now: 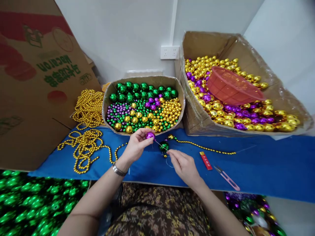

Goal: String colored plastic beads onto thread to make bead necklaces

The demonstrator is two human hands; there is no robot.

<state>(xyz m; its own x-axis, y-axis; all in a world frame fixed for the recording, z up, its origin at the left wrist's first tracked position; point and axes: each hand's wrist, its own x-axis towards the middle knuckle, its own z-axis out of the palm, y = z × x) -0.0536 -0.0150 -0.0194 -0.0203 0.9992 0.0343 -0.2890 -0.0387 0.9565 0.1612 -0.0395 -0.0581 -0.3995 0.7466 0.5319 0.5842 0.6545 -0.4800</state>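
My left hand (136,146) pinches a shiny purple ball bead (150,135) just in front of the small cardboard box. My right hand (183,165) is closed in a pinch on a thin needle or thread (160,145) that runs up to the purple bead. A green ball bead (164,146) hangs on the strand between my hands. From it a string of small gold beads (204,148) trails right across the blue table (270,164).
The small cardboard box (144,105) holds green, purple and gold beads; a large box (236,95) at right holds gold and purple balls and a red basket (231,88). Gold bead strands (85,144) lie left. A red lighter (205,160) and pink snips (226,178) lie right.
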